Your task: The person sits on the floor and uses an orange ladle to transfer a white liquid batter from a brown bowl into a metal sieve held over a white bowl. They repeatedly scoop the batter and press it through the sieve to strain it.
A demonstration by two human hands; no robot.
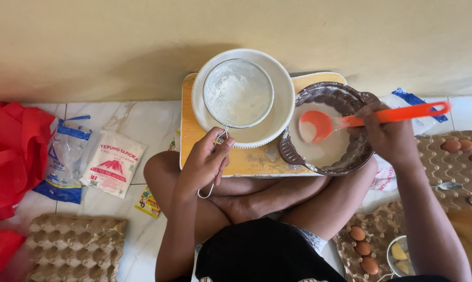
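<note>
Left hand (202, 164) grips a sieve (238, 93) handle over the white bowl (285, 99) at twelve o'clock; right hand (387, 137) clasps an orange spatula (350, 121), apparently resting in the brown bowl (340, 156) at three o'clock.

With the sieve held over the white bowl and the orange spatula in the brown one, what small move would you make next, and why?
Probably lift the orange spatula and carry batter from the brown bowl to the sieve. The left hand steadies the sieve's handle over the white bowl; the right hand grips the spatula.
</note>
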